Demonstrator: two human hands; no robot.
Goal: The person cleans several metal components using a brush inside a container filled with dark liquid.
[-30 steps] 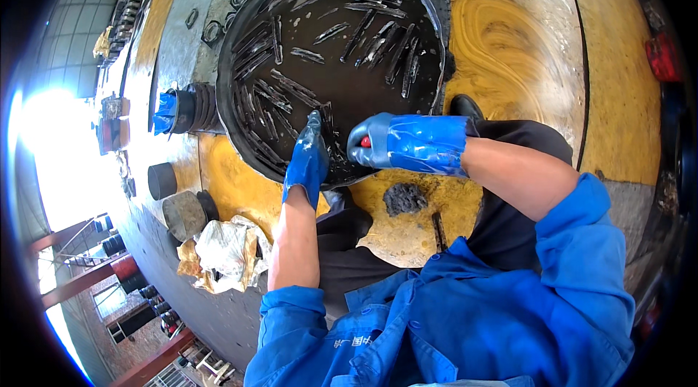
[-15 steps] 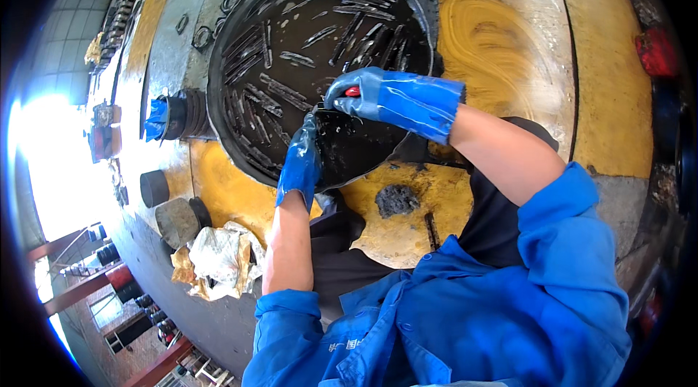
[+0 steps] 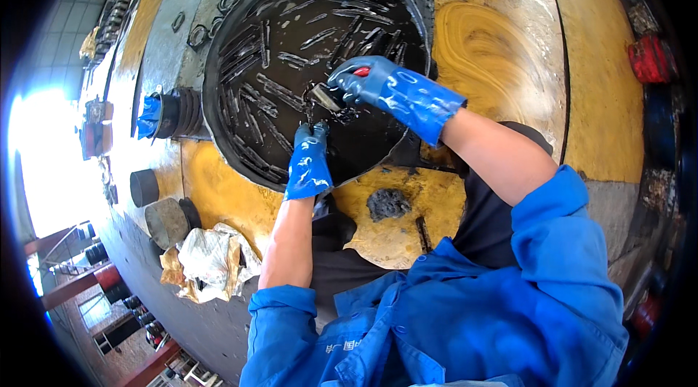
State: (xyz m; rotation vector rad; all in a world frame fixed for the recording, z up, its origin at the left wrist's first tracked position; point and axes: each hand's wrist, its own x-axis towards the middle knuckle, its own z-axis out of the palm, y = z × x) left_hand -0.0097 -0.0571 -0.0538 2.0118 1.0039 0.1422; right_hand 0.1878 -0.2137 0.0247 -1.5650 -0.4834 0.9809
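A wide, round black basin (image 3: 211,81) holds dark liquid with several long, narrow dark strips (image 3: 282,92) lying in it. My right hand (image 3: 367,81), in a blue rubber glove, is closed around the red handle of a flat brush (image 3: 329,97). The brush's pale metal band points down and left over the liquid; its bristle end is dark and hard to make out. Low over the basin's near part, my blue-gloved left hand (image 3: 310,150) pinches a slender dark piece (image 3: 309,112), partly hidden by the fingers. The brush end is close beside this piece.
A dark lump (image 3: 388,204) and a short dark bar (image 3: 424,234) lie on the yellow floor between my legs. Left of the basin are a crumpled whitish bag (image 3: 212,262), round blocks (image 3: 167,222) and large nuts (image 3: 197,36). A red object (image 3: 649,60) is far right.
My right hand has turned and lifted slightly to the right, so the brush's metal band now shows. My left hand has dropped a little lower, apart from the right hand.
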